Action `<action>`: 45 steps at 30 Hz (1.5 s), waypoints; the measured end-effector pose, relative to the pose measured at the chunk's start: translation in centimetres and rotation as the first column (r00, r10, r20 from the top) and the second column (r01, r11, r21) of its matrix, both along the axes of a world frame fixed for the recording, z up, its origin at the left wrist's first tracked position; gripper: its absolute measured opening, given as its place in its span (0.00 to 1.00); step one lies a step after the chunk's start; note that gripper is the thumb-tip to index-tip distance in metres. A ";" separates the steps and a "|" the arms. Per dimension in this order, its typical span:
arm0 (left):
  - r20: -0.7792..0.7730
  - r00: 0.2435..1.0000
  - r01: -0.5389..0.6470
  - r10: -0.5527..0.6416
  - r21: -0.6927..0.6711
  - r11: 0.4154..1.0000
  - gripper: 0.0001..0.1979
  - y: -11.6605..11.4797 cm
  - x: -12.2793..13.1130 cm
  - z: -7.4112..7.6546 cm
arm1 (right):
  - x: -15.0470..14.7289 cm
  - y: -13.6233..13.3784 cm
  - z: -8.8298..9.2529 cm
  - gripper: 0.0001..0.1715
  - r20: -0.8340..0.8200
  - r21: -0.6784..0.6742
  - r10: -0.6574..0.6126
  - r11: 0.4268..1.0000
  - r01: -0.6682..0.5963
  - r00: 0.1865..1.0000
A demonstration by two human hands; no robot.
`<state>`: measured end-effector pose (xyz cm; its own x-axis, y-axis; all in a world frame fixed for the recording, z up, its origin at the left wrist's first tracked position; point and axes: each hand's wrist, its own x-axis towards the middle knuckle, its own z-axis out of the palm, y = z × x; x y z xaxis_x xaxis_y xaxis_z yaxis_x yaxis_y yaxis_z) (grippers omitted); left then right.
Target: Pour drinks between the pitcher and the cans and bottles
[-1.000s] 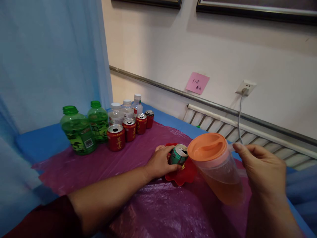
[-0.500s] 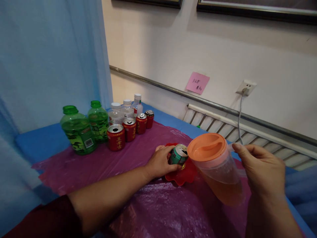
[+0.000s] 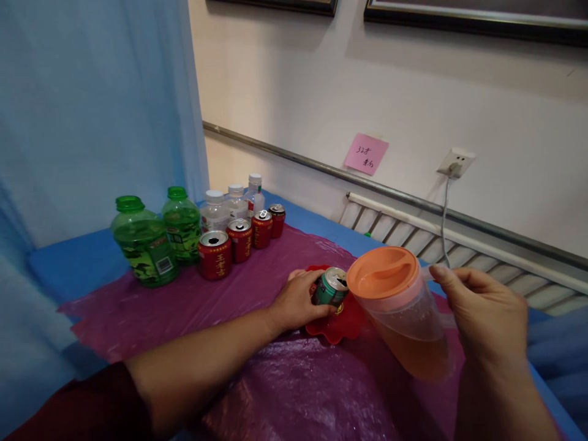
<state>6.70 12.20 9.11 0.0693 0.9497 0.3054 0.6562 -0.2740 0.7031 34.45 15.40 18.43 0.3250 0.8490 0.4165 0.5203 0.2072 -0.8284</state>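
Note:
My left hand (image 3: pixel 298 301) is wrapped round a green drink can (image 3: pixel 331 290), whose opened top leans toward the right. Under the can lies a red scallop-edged plate (image 3: pixel 335 331). My right hand (image 3: pixel 487 312) grips the handle of a clear plastic pitcher (image 3: pixel 408 324) with an orange lid. The pitcher is tilted left, its lid's edge close beside the can's opening; I cannot tell whether they touch. Brownish liquid (image 3: pixel 416 354) fills the pitcher's lower part. No stream of liquid can be made out between the two.
Several red cans (image 3: pixel 215 256), two green bottles (image 3: pixel 146 245) and white-capped clear bottles (image 3: pixel 215 213) stand at the back left on purple plastic sheeting (image 3: pixel 271 367). A blue curtain (image 3: pixel 101 110) hangs at left. Behind are a radiator (image 3: pixel 395 228), a metal pipe (image 3: pixel 294 158) and a plugged cord (image 3: pixel 444 220).
Hardly anything differs. Both hands, the can and the pitcher hold the same places and tilt, apart from a very slight shift in view.

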 end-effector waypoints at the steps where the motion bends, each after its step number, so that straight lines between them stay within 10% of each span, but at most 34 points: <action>1: 0.001 1.000 -0.001 0.001 -0.001 1.000 0.38 0.0 0.0 0.0 | 0.0 0.0 0.0 0.28 0.003 -0.001 -0.003 1.000 0.003 1.000; 45: -0.003 1.000 -0.012 0.012 0.012 1.000 0.37 0.1 -0.1 -0.1 | -0.1 -0.1 0.1 0.28 -0.009 0.012 0.006 1.000 -0.006 1.000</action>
